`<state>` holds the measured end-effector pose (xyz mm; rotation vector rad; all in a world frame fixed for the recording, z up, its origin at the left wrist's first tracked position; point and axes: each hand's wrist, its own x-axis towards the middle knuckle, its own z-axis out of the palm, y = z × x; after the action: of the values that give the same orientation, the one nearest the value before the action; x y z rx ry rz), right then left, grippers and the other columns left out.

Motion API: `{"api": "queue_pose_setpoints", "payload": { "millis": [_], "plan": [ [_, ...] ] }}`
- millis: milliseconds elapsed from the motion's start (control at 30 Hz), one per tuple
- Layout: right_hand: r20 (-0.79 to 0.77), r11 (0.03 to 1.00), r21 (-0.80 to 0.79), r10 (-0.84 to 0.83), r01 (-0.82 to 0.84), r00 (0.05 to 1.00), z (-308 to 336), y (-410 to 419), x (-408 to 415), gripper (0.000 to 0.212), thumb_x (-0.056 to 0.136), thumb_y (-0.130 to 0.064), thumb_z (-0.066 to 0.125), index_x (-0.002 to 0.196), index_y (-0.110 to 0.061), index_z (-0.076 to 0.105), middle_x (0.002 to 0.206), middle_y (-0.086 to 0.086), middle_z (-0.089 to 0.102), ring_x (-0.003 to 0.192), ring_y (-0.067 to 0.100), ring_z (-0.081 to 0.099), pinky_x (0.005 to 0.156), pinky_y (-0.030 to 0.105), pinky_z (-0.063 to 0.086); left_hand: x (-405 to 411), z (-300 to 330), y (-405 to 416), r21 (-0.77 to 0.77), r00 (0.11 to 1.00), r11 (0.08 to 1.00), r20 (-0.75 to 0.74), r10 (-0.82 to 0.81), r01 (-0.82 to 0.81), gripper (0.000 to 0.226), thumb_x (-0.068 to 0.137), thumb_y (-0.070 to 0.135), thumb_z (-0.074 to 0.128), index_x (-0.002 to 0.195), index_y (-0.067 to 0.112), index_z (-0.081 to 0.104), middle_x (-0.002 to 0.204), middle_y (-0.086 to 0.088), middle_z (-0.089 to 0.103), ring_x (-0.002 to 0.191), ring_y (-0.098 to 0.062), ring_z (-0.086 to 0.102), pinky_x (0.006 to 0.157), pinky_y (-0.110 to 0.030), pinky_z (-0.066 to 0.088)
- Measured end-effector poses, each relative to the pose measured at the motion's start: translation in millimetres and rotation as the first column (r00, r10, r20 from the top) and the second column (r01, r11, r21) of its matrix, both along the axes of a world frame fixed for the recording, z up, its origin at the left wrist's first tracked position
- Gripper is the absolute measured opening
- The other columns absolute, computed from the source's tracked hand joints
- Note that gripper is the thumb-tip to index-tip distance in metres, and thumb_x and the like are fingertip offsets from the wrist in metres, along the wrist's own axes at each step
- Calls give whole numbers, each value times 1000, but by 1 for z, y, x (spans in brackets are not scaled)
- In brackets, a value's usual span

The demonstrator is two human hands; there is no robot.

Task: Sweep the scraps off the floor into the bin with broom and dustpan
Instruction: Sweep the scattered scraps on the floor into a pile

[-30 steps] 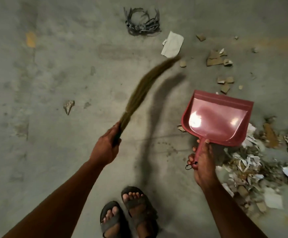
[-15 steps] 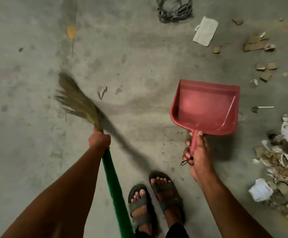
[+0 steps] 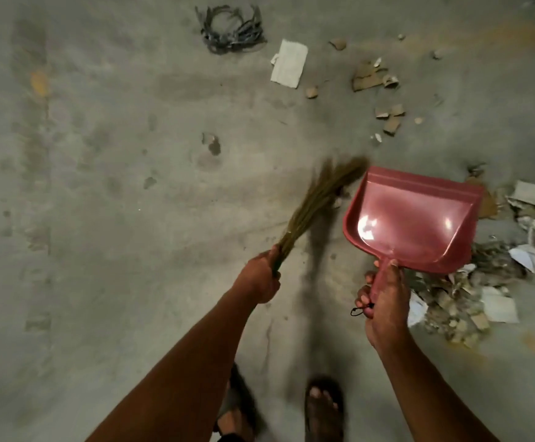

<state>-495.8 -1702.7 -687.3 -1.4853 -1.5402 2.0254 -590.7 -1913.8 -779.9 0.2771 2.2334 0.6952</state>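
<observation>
While dustpan (image 3: 414,215) sat empty, we judged task barely begun; bin not in view. Our right hand (image 3: 382,301) gripped dustpan handle; left hand (image 3: 259,275) clasped broom (image 3: 310,202) near bristles, angled toward pan. Scrap pile (image 3: 470,295) lay at right; loose scraps (image 3: 371,78) farther off on floor (image 3: 100,186).

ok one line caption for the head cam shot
Left hand sweeps a broom beside the empty red dustpan gripped by the right hand.
</observation>
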Motion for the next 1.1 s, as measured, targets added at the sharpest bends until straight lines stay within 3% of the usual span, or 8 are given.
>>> {"api": "queue_pose_setpoints", "payload": {
  "millis": [200, 367, 433, 533, 600, 733, 933, 1100],
  "plan": [
    [4, 999, 32, -42, 41, 999, 13, 56, 26, 32, 107, -50, 45, 111, -20, 55, 72, -4, 54, 39, 8, 39, 38, 19, 27, 5, 15, -4, 136, 933, 965, -259, 252, -223, 76, 100, 17, 62, 167, 22, 27, 159, -14, 48, 134, -38, 56, 112, -37, 44],
    [-37, 1000, -29, 0, -1, 999, -9, 88, 47, 36, 108, -52, 44, 113, -17, 55, 71, -5, 55, 38, 7, 40, 37, 18, 27, -52, 2, -30, -83, 776, 814, -371, 511, -576, 77, 101, 16, 60, 167, 13, 21, 148, -27, 53, 128, -49, 56, 105, -51, 49],
    [-48, 1000, -24, 15, -16, 999, -22, 99, 55, 38, 109, -51, 44, 117, -16, 55, 71, -5, 56, 38, 7, 40, 35, 16, 26, -79, -20, -45, -140, 729, 726, -290, 620, -673, 67, 98, 18, 62, 159, 15, 36, 133, -30, 62, 112, -50, 66, 90, -54, 60],
    [-62, 1000, -20, 12, -13, 998, -45, 119, 69, 38, 110, -50, 42, 117, -16, 55, 71, -4, 55, 38, 7, 38, 36, 16, 25, -90, -54, -43, -91, 668, 663, -67, 741, -743, 43, 95, 10, 67, 137, 8, 57, 110, -27, 67, 74, -41, 67, 53, -39, 62],
    [-58, 1000, -20, 0, -1, 998, -58, 132, 79, 37, 110, -50, 41, 115, -17, 55, 71, -4, 54, 38, 7, 38, 36, 16, 24, -76, -68, -20, -118, 749, 741, -32, 662, -661, 50, 97, 10, 68, 145, 8, 54, 105, -23, 64, 72, -40, 66, 55, -38, 60],
    [-37, 999, -32, -38, 37, 999, -68, 156, 101, 36, 111, -50, 39, 112, -18, 55, 72, -4, 54, 39, 7, 38, 35, 17, 25, 6, -68, 65, -265, 969, 933, -121, 217, -243, 65, 100, 18, 64, 160, 19, 41, 125, -26, 66, 104, -44, 70, 84, -43, 58],
    [-44, 994, -38, -108, 107, 993, -39, 179, 127, 33, 110, -49, 41, 104, -19, 55, 71, -5, 56, 38, 6, 37, 37, 17, 22, 115, -50, 187, -41, 998, 997, -31, -61, 60, 71, 103, 20, 57, 167, 25, 27, 154, -15, 53, 133, -35, 57, 109, -35, 46],
    [-75, 989, -21, -145, 143, 987, -7, 196, 133, 33, 110, -48, 42, 115, -17, 52, 72, -1, 53, 38, 8, 38, 36, 18, 27, 137, -14, 206, 119, 988, 985, -101, -113, 125, 73, 104, 25, 58, 168, 31, 22, 157, -11, 50, 133, -30, 56, 115, -37, 45]
  ]
}}
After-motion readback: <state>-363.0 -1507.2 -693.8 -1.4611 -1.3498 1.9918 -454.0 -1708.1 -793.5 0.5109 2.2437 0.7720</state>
